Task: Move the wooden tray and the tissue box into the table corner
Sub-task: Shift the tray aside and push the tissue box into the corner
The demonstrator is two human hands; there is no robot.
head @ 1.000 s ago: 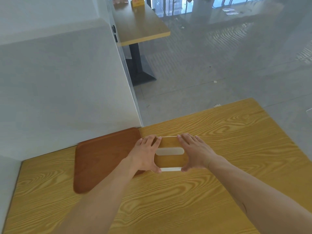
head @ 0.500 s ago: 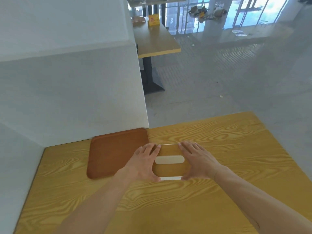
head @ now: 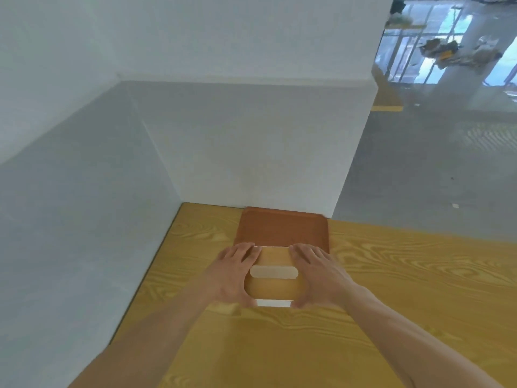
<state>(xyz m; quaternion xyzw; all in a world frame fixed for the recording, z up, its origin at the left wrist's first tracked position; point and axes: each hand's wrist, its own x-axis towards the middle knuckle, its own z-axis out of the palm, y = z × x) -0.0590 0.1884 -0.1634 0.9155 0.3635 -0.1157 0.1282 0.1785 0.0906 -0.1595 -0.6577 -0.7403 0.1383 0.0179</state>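
The tissue box (head: 272,287) has a light wooden lid with a pale oval slot and white sides. It sits on the yellow wood-grain table (head: 391,289), its far end over the near edge of the tray. My left hand (head: 233,275) clasps its left side and my right hand (head: 316,274) clasps its right side. The reddish-brown wooden tray (head: 282,228) lies flat just beyond the box, its far edge against the back wall. A strip of bare table separates the tray from the left wall.
White walls (head: 251,149) meet at the table's far left corner. The back wall ends near the tray's right edge; beyond it is grey floor (head: 419,177) and another table (head: 387,105) far off. Bare tabletop stretches to the right.
The view has swung left, so the wall corner now shows. The tissue box, held by both hands, now sits in front of the tray rather than to its right.
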